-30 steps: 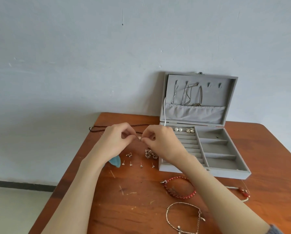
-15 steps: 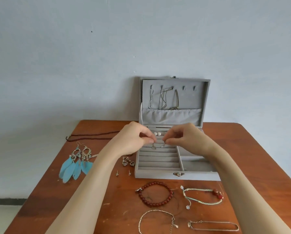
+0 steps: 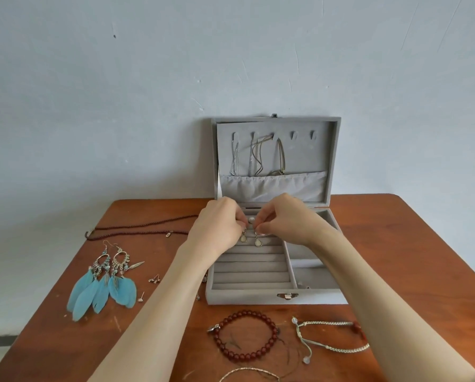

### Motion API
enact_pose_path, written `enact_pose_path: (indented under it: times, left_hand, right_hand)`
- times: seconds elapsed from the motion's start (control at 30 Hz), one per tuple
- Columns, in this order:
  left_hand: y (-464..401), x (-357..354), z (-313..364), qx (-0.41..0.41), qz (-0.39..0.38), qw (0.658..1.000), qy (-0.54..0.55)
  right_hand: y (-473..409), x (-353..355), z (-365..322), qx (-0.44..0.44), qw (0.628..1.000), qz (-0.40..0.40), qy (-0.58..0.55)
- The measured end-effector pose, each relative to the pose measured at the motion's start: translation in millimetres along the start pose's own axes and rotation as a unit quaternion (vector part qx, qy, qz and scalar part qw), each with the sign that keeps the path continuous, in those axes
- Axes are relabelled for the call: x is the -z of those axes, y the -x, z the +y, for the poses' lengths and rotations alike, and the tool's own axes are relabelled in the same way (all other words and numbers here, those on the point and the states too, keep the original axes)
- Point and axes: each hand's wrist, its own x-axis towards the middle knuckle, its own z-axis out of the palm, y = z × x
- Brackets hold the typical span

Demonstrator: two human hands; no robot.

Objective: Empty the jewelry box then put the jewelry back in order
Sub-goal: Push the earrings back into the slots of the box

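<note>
The grey jewelry box (image 3: 247,296) stands open on the wooden table (image 3: 423,257), lid upright with several necklaces (image 3: 255,158) hung inside it. Over the box's rear ring rows, my left hand (image 3: 219,224) pinches one drop earring (image 3: 243,238) and my right hand (image 3: 283,219) pinches another drop earring (image 3: 258,242). Both pale drops hang down onto the padded rows. A pearl stud (image 3: 250,219) shows between my fingertips.
Blue feather earrings (image 3: 103,285) and small studs (image 3: 154,279) lie left of the box, with a dark cord necklace (image 3: 137,230) behind them. In front lie a red bead bracelet (image 3: 244,336), a braided cord bracelet (image 3: 330,336) and a thin chain (image 3: 247,372).
My hands moved from the table left of the box to above its ring rows, carrying the pair of drop earrings. The view shifted left, revealing the feather earrings.
</note>
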Motion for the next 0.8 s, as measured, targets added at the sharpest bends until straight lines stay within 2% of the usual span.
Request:
enact_pose_path:
  times: [0.33,0.57,0.8]
  left_hand:
    - [-2,-8,0,-0.006,0.025,0.999,-0.035]
    - [-4,-12,-4,-0.023,0.037,0.997,-0.063]
    - [-4,-15,-4,-0.016,0.068,0.997,-0.036]
  right_hand:
    - [-6,-12,-1,-0.028,0.998,0.048,-0.011]
    - [-2,-19,-5,-0.036,0.995,0.086,0.038]
    - [-2,-20,-4,-0.044,0.990,0.107,0.075]
